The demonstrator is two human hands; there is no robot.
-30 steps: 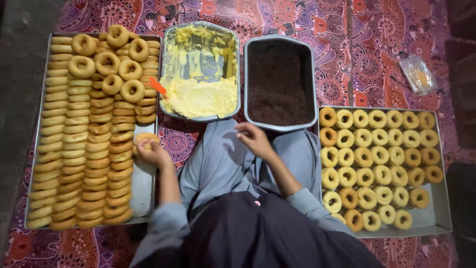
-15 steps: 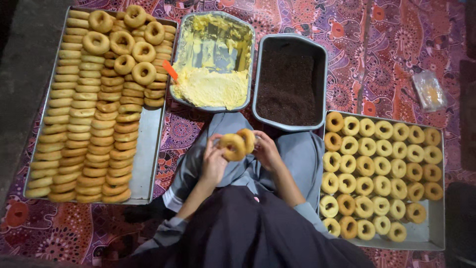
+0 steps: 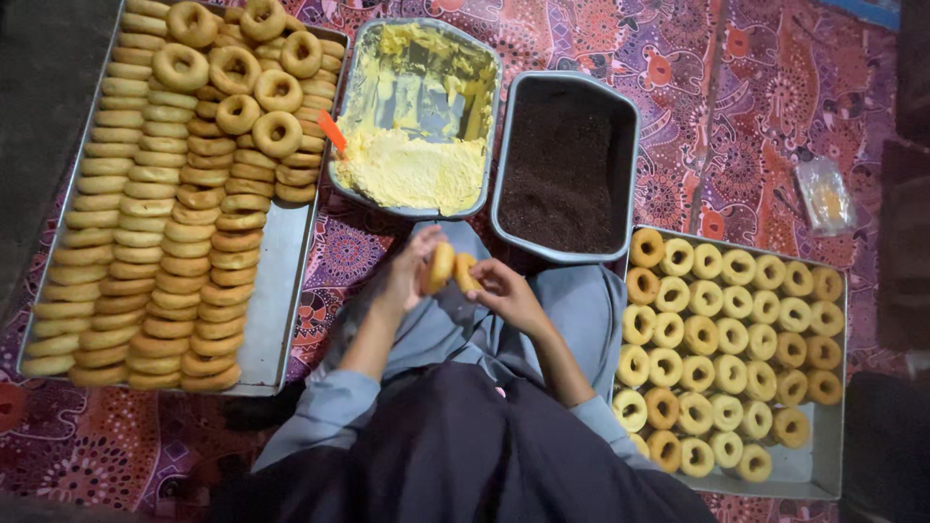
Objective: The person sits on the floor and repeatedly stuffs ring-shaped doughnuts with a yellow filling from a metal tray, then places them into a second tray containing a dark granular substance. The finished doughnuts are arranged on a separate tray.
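Note:
My left hand point(image 3: 405, 276) holds one half of a ring-shaped doughnut point(image 3: 439, 266) in front of my lap. My right hand point(image 3: 509, 292) grips the other doughnut half point(image 3: 465, 271), and the two halves are parted at a slight angle. Just beyond my hands stands a metal pan of yellow cream point(image 3: 412, 169) with an orange spatula point(image 3: 333, 133) at its left rim. Beside it is a grey pan of dark brown crumbs point(image 3: 565, 169).
A large metal tray point(image 3: 281, 291) on the left carries rows of plain doughnuts point(image 3: 145, 242), stacked on edge. On the right, another tray point(image 3: 823, 465) holds several filled doughnuts point(image 3: 727, 334) lying flat. A small plastic bag point(image 3: 823, 194) lies on the patterned red cloth point(image 3: 736, 116).
My left hand has come from the left tray to my lap with a doughnut. My right hand joined it, and the doughnut is now split between both hands.

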